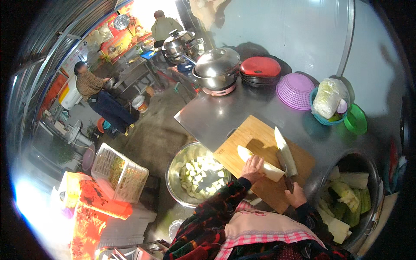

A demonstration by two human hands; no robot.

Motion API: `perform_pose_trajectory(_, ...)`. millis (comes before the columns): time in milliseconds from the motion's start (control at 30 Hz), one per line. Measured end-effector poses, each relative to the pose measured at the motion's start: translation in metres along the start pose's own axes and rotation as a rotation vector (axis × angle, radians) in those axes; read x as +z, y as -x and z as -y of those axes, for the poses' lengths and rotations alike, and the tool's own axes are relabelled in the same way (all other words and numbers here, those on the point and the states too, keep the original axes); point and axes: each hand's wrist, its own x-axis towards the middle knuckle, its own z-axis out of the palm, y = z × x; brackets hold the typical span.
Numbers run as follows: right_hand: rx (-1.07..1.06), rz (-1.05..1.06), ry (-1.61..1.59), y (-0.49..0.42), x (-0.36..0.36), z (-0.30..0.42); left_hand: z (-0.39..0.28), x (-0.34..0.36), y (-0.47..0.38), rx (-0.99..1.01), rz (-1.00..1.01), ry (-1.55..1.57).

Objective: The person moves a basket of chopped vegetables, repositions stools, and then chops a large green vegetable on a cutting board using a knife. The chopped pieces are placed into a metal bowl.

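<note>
My left hand (253,168) grips a long pale piece of gourd (271,171), which lies on a wooden cutting board (250,131). In my right hand (296,195) is the handle of a kitchen knife (283,162). Its blade stands between that piece and a second long gourd wedge (287,152) on the right of the board. Left of the board, a steel basin (171,182) holds many pale cut chunks (196,172). On my right, a large dark tub (328,162) contains peeled gourd pieces and green peel (352,203).
Along the wall on the steel table (208,113) stand a lidded steel pot (216,66), a red-topped appliance (260,66), a purple colander (295,91) and a blue basket (320,118). A white crate (130,182) stands at left. Two people (97,87) are farther back.
</note>
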Motion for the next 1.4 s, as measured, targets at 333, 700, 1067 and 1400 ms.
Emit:
perform_pose_trajectory(333, 0.064, -0.011, 0.011, -0.004, 0.003, -0.007, 0.003, -0.002, 0.000, 0.093, -0.041, -0.057)
perform_pose_trajectory(700, 0.144, -0.024, 0.070, 0.001, 0.003, 0.010, 0.006, -0.006, 0.000, 0.163, -0.066, -0.182)
perform_pose_trajectory(1067, 0.143, 0.011, 0.027, 0.000, -0.002, 0.011, 0.004, -0.011, -0.008, 0.180, -0.035, -0.247)
perform_pose_trajectory(1400, 0.136, 0.006, -0.057, -0.004, 0.006, -0.009, 0.008, -0.018, -0.018, 0.271, -0.025, -0.279)
